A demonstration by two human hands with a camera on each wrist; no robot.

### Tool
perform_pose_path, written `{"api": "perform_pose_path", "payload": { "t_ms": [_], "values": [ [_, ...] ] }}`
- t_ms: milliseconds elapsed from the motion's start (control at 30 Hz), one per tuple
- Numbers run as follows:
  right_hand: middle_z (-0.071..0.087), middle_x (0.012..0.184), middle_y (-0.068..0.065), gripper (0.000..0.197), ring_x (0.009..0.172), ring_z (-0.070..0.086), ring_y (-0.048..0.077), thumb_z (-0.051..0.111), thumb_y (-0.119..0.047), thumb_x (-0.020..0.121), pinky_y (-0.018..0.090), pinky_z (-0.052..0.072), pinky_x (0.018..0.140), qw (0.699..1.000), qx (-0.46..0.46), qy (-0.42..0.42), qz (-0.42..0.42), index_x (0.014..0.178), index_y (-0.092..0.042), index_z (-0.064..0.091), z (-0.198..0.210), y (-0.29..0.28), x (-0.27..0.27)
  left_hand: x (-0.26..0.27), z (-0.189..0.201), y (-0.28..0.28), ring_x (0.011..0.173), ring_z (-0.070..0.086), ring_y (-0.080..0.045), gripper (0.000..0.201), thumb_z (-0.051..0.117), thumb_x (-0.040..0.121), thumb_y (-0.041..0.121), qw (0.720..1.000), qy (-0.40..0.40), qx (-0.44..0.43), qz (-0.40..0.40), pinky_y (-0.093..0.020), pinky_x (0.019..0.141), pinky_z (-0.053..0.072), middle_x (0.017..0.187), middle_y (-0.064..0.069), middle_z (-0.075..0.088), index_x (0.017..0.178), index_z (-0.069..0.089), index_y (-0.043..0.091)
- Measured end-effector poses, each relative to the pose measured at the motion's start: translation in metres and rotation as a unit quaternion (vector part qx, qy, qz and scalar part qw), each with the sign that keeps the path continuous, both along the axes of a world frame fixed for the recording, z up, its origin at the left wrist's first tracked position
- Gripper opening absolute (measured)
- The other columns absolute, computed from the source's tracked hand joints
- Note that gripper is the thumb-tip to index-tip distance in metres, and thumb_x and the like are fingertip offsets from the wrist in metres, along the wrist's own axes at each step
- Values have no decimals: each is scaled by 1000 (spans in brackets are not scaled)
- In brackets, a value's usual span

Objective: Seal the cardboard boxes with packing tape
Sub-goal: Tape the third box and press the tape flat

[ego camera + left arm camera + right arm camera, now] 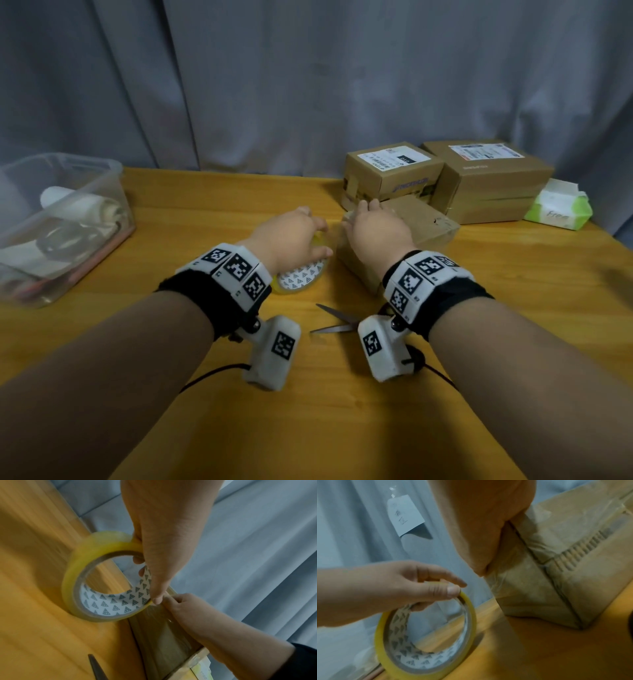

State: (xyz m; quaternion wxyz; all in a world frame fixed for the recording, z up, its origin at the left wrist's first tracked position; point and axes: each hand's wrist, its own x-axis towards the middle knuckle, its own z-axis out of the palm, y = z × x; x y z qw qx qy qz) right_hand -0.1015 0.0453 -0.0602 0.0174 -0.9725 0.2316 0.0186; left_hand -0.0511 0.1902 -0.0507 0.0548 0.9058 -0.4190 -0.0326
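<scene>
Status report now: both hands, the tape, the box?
Left hand grips tape roll. Right hand presses tape onto small box. Scissors lie open nearby, not obstructing.

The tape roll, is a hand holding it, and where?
Yes. The left hand grips the tape roll at its rim, thumb outside, fingers inside the core. The right hand rests on the small cardboard box.
</scene>
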Motion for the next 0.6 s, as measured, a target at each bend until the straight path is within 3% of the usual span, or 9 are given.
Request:
{"api": "perform_pose_path", "payload": {
  "t_ms": [167,400,500,600],
  "values": [
    [13,157,23,58,146,15,33,32,-19,103,40,13,120,1000,-25,4,-1,151,3,7,-5,1,7,3,-6,-1,110,53,-25,50,52,92,46,999,14,-42,-1,-34,90,44,127,-8,49,137,47,24],
    [13,157,24,53,145,15,35,22,-20,104,42,11,120,1000,0,-2,-4,150,4,8,-8,-3,13,1,-15,-5,105,55,-25,46,50,94,43,997,40,-72,16,-31,87,43,122,-9,49,137,47,27],
    [38,146,24,52,136,34,35,20,-29,104,43,24,114,994,67,-76,49,141,4,35,-1,-11,6,-2,-16,-5,103,56,-25,46,50,94,43,995,41,-85,30,-32,89,43,126,-11,48,137,47,26],
    [60,111,10,36,111,53,25,42,-33,100,35,40,93,956,131,-228,126,116,-7,61,15,-20,-20,-6,-16,-3,108,55,-27,46,51,94,43,993,43,-102,39,-30,91,42,131,-13,47,137,48,27]
  ]
}}
